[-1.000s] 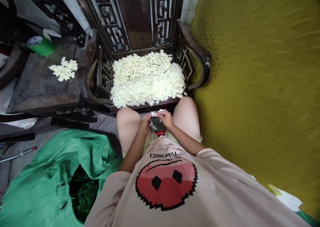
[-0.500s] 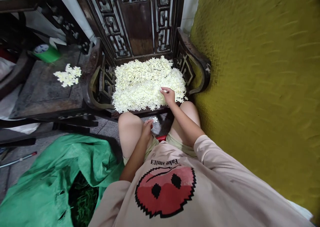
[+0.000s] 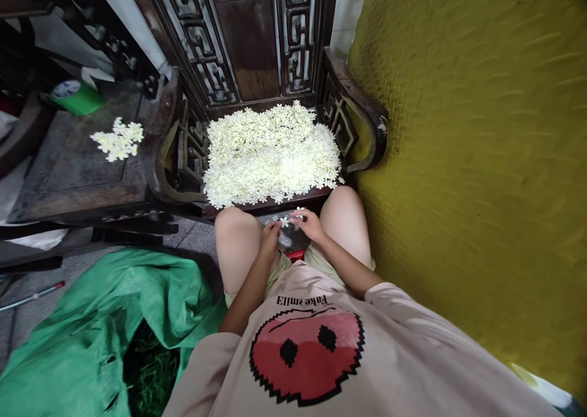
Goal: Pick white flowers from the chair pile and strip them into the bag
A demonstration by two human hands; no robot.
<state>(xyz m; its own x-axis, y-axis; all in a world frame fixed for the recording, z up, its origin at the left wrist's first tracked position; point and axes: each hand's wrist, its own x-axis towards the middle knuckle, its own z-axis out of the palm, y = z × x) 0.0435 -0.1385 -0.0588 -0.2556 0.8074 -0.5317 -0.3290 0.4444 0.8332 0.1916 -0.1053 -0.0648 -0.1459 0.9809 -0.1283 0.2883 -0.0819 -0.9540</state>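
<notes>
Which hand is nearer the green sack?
Left. The left hand is ahead and to the right of the green sack; the right hand is also ahead of it, but farther right, beyond the left hand.

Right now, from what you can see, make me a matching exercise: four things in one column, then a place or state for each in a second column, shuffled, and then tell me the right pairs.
Column one
1. large flower pile
2. small flower cluster
3. sack
4. right hand

Column two
A. gaping open, with green strands showing inside
B. near the left hand, at a white flower
C. spread over the seat of the carved chair
D. on the side table, near a green roll

Right pairs: 1-C, 2-D, 3-A, 4-B
</notes>
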